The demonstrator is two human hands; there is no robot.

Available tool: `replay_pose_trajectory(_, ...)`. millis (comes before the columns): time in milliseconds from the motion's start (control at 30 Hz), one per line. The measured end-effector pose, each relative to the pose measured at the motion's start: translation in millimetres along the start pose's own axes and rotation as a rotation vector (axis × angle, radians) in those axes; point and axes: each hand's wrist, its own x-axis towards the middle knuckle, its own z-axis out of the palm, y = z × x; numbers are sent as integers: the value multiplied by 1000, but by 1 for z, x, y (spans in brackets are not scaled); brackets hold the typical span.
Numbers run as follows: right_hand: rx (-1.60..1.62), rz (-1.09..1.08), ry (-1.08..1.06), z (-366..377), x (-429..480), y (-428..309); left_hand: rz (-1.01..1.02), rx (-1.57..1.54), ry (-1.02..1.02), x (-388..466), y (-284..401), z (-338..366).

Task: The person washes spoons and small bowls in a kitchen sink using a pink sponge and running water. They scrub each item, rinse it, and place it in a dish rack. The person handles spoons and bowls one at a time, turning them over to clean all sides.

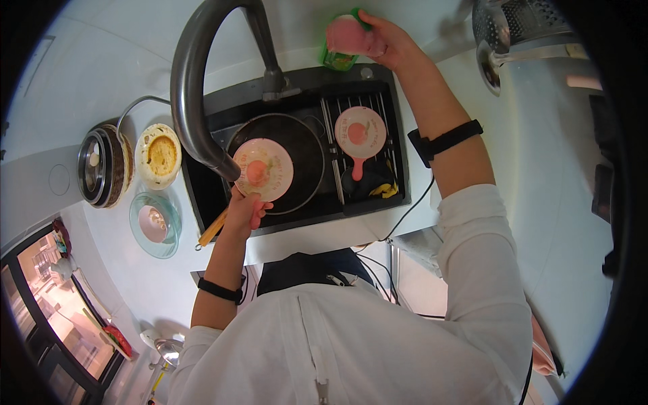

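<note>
My left hand grips the handle of a pink patterned bowl, which has some residue in it and is held under the faucet spout, above a dark frying pan in the sink. At the back wall, my right hand holds a pink sponge or cloth against a green bottle; whether the fingers also grip the bottle is not plain. A second pink bowl with a handle rests on the metal rack over the sink's right part.
A gray gooseneck faucet arches over the dark sink. To its left stand a soiled oval dish, a glass bowl with a smaller bowl inside, and a lidded pot. A ladle and a perforated strainer are at upper right.
</note>
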Motion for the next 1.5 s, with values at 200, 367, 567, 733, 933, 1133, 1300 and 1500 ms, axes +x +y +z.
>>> replay_pose_trajectory(200, 82, -1, -54, 28, -17, -9, 5, -21, -16, 0, 1, -1)
replay_pose_trajectory(367, 62, -9, -199, 64, -51, -14, 43, 28, -25, -4, 6, 1)
replay_pose_trajectory(567, 29, -9, 366, 67, -86, -14, 41, 39, -68, -8, 13, 3)
replay_pose_trajectory(733, 42, -121, 316, 77, -133, 36, 10, 2, -65, -8, 7, -1)
replay_pose_trajectory(933, -803, -563, -92, 151, -174, 230, -120, -198, -208, -11, 2, 9)
replay_pose_trajectory(1133, -1246, -529, -116, 155, -186, 298, -30, 142, -75, -40, 6, 23)
replay_pose_trajectory(1300, -1141, -650, 155, 175, -159, 294, 104, 220, -15, -47, -4, 31)
replay_pose_trajectory(1500, -1154, -56, -232, 175, -175, 308, 66, 237, 0, -35, -5, 1)
